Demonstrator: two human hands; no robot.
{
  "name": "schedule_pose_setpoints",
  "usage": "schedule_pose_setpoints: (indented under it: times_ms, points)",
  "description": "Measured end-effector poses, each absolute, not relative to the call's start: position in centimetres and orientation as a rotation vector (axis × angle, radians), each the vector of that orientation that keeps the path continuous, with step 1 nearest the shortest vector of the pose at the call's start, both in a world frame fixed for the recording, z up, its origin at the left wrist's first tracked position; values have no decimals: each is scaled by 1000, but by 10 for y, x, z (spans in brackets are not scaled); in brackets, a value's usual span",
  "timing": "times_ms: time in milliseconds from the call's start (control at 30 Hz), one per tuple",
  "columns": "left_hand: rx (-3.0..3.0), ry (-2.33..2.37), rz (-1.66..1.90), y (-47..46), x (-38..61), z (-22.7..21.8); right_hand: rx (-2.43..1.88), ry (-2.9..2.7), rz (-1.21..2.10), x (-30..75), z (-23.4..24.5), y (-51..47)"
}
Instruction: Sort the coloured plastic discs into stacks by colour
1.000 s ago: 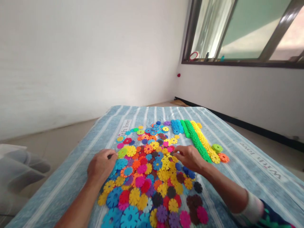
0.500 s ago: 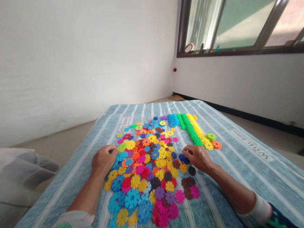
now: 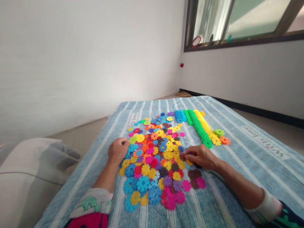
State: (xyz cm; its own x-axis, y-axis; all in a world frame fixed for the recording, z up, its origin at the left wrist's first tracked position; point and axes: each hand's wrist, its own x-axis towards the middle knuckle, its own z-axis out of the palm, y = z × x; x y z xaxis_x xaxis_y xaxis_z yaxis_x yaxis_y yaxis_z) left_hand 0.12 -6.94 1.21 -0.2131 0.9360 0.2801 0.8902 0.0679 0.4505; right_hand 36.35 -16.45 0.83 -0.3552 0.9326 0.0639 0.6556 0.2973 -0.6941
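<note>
A spread of flat plastic snowflake discs point(image 3: 156, 158) in many colours lies on a blue striped cloth point(image 3: 237, 158). My left hand point(image 3: 118, 150) rests curled at the pile's left edge, fingers closed against the discs near a green one point(image 3: 132, 139); what it holds I cannot make out. My right hand point(image 3: 201, 156) sits at the pile's right edge, fingertips pinched on a small dark disc point(image 3: 183, 156). Behind it lie joined rows of discs: a blue row point(image 3: 179, 116), a green row point(image 3: 198, 129) and a yellow row point(image 3: 206, 128).
A loose green disc point(image 3: 218, 132) and an orange disc point(image 3: 224, 140) lie right of the rows. A grey cushion point(image 3: 30, 177) sits at the left. White walls and a window point(image 3: 237, 22) with small items on its sill stand behind. Bare floor shows beyond the cloth.
My right hand has drawn back from the pile's middle to its right edge. The head view has shifted, so the pile sits higher and farther away. My left hand stays at the left edge.
</note>
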Motion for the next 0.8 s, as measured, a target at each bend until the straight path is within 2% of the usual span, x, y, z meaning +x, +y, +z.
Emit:
schedule_pose_setpoints:
  times_ms: [500,800]
  points:
    - [1945,2255,799,-73,4,8,-1504,-2158,538,351,-1,-172]
    - [1921,2258,806,-73,6,4,-1016,-2414,66,301,5,-207]
